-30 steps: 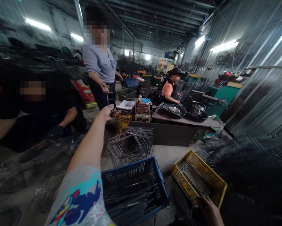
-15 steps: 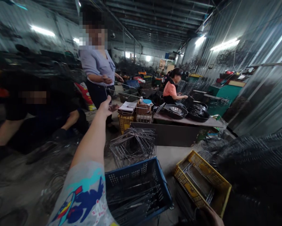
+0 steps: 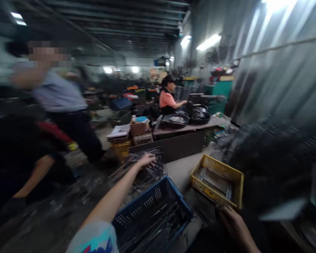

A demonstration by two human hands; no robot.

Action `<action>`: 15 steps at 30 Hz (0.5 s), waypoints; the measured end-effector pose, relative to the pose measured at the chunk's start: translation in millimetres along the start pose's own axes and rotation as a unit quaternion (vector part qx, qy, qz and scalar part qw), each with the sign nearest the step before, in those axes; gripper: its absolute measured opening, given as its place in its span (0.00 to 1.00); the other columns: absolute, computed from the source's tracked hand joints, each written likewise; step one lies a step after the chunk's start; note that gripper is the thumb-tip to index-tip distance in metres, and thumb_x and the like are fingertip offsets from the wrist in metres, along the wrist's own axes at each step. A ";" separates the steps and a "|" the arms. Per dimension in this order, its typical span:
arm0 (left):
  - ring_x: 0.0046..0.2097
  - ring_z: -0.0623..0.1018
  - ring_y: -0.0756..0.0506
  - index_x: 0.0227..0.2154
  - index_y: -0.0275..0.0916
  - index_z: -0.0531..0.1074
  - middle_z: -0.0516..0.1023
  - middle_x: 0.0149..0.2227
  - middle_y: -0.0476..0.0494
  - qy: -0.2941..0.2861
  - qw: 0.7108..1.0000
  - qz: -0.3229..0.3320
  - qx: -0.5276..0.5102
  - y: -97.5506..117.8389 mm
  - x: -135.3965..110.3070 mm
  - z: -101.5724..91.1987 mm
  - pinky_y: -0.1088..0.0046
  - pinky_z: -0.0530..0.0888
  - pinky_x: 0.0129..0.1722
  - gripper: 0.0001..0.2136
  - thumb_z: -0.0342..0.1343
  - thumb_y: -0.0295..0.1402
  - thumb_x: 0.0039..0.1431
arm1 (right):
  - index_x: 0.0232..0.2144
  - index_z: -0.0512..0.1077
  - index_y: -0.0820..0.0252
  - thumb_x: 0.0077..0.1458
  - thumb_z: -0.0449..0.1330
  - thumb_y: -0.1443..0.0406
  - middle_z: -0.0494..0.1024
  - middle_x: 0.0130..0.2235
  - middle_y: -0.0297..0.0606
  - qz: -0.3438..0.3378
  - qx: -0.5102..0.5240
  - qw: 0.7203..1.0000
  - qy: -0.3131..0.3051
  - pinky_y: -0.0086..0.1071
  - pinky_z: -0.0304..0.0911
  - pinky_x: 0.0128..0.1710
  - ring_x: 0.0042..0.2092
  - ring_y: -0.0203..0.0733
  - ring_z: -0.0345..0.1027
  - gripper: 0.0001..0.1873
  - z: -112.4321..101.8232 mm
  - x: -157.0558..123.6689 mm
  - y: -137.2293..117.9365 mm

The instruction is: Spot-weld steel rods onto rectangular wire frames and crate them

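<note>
Grey floor (image 3: 179,169), corrugated wall (image 3: 275,79)

No legible lettering or numbers

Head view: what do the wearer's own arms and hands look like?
The left hand is ungloved; a pale grey sleeve ends around the elbow, printed in turquoise, dark blue and a little red. The right hand is ungloved too, with no sleeve visible.

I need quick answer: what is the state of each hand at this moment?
Left hand: over the wire frames; grip cannot be told.
Right hand: beside the yellow crate; grip cannot be told.
</note>
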State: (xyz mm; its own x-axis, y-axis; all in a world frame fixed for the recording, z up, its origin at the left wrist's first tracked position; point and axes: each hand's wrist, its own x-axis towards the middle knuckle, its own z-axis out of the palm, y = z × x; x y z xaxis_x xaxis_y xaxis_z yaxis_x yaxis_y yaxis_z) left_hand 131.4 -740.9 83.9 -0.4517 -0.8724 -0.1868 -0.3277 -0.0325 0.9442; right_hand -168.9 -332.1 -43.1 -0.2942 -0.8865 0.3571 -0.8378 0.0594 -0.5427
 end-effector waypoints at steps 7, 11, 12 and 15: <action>0.43 0.79 0.36 0.47 0.35 0.73 0.80 0.42 0.36 -0.384 0.884 0.124 0.235 -36.1 -27.6 264.2 0.58 0.72 0.48 0.24 0.58 0.44 0.50 | 0.45 0.73 0.54 0.65 0.50 0.62 0.76 0.42 0.41 0.217 -0.087 0.971 0.042 0.33 0.67 0.42 0.42 0.43 0.73 0.13 -95.6 -93.1 -24.5; 0.57 0.71 0.32 0.57 0.34 0.64 0.73 0.55 0.29 -0.421 0.822 0.194 0.330 -60.4 -60.1 348.5 0.55 0.64 0.57 0.30 0.47 0.49 0.57 | 0.46 0.73 0.54 0.65 0.50 0.60 0.77 0.45 0.41 0.345 -0.131 0.917 0.154 0.35 0.67 0.45 0.45 0.44 0.72 0.14 -130.5 -204.4 -35.1; 0.57 0.71 0.32 0.58 0.35 0.63 0.73 0.55 0.29 -0.414 0.810 0.197 0.365 -70.2 -66.6 358.6 0.56 0.65 0.57 0.30 0.44 0.50 0.59 | 0.45 0.74 0.54 0.65 0.50 0.59 0.77 0.44 0.41 0.372 -0.135 0.898 0.192 0.35 0.67 0.45 0.45 0.44 0.73 0.15 -133.9 -231.5 -40.5; 0.54 0.75 0.33 0.52 0.37 0.68 0.76 0.51 0.30 -0.405 0.780 0.178 0.442 -100.2 -78.8 370.1 0.58 0.69 0.53 0.28 0.38 0.50 0.61 | 0.43 0.75 0.56 0.65 0.49 0.58 0.78 0.41 0.41 0.429 -0.142 0.842 0.293 0.35 0.68 0.44 0.44 0.45 0.73 0.16 -135.3 -289.0 -54.2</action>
State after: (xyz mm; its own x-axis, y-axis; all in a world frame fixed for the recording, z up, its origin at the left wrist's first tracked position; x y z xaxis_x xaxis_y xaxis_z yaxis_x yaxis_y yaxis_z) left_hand -107.3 -488.5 -96.4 -0.9039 -0.1440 -0.4029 -0.3445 0.8034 0.4857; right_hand -100.7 -17.1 -14.0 -0.9544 -0.0865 0.2858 -0.2525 0.7445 -0.6181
